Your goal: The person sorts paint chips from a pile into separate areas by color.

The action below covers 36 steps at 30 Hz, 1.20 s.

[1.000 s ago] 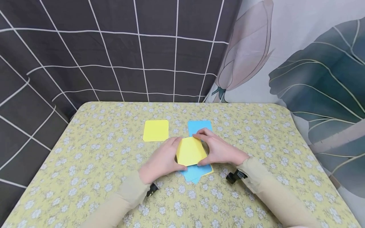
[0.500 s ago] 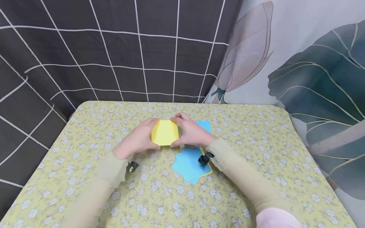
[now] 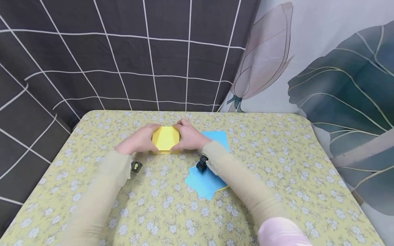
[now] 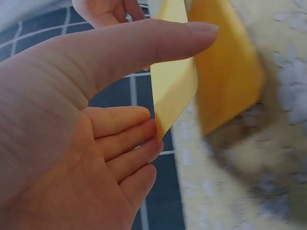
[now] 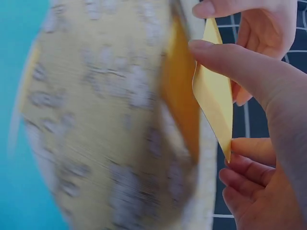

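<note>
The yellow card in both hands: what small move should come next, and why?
Probably lower the yellow card flat onto the second yellow card lying on the table. The left hand and right hand pinch it by its edges, and both wrist views show it held just above that card, apart from the blue cards.

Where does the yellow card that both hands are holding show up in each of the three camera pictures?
Head view: the held yellow card sits left of centre, between the left hand and the right hand.
Left wrist view: the card is upper middle, edge-on, under the thumb.
Right wrist view: it is right of centre, edge-on.
Shared landmark: the second yellow card lying on the floral tablecloth just beneath it.
</note>
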Motion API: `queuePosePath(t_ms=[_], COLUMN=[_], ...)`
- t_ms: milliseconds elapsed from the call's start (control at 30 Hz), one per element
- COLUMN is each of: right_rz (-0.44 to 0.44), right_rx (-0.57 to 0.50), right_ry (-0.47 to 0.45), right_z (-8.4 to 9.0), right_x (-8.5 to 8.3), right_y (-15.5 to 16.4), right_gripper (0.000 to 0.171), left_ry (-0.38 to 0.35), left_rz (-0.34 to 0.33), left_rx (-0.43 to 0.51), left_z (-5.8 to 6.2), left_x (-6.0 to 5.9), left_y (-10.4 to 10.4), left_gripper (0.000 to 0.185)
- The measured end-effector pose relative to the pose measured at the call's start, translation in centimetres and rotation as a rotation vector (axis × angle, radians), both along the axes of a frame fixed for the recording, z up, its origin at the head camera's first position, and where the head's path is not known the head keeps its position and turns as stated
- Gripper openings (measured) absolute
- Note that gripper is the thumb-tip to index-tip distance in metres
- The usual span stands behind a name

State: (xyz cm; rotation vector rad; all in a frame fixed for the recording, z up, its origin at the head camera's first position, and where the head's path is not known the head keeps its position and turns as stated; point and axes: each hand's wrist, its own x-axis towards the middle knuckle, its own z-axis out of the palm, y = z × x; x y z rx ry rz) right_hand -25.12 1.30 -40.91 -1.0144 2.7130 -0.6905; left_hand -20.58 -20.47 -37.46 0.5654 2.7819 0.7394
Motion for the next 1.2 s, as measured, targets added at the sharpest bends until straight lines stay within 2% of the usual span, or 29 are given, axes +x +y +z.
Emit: queuePosePath(t_ms=[167, 300, 400, 533, 667, 833, 1000, 1200], right_rz=[-0.011, -0.008, 0.006, 0.020, 0.026, 0.027, 0.037, 0.052], right_rx=[0.034, 0.048, 0.047, 0.005, -0.034, -0.035, -0.030, -0.018], right_ry=[-0.025, -0.009, -0.006, -0.011, 0.002, 0.008, -0.017, -0.005], right_z=[-1.2, -1.4, -0.9, 0.8, 2.4, 3.0, 3.1, 2.7], right_x=[0.2, 0.5, 0.7, 1.2, 1.7, 2.7, 4.4, 6.6], right_y=[-0.4, -0.4, -0.1, 0.7, 2.1, 4.7, 7.6, 11.1], right_gripper=[0.097, 0.096, 0.100, 0.102, 0.100, 0.094, 0.089, 0.095], left_ry=[-0.079, -0.097, -0.085, -0.058, -0.007, 0.083, 0.114, 0.126], left_rz=[0.019, 0.032, 0.036, 0.052, 0.062, 0.060, 0.070, -0.017], left_rx=[0.016, 0.049, 0.054, 0.061, 0.076, 0.118, 0.178, 0.158], left_z=[-1.8, -2.6, -2.7, -2.2, -1.1, -0.2, -0.4, -1.1], left_x=[-0.5, -0.8, -0.6, 0.0, 1.0, 2.7, 4.9, 7.3], left_y=[-0.6, -1.0, -1.1, -0.8, 0.1, 2.0, 3.8, 5.7], left_gripper=[0.101, 0.102, 0.103, 0.106, 0.103, 0.095, 0.091, 0.094])
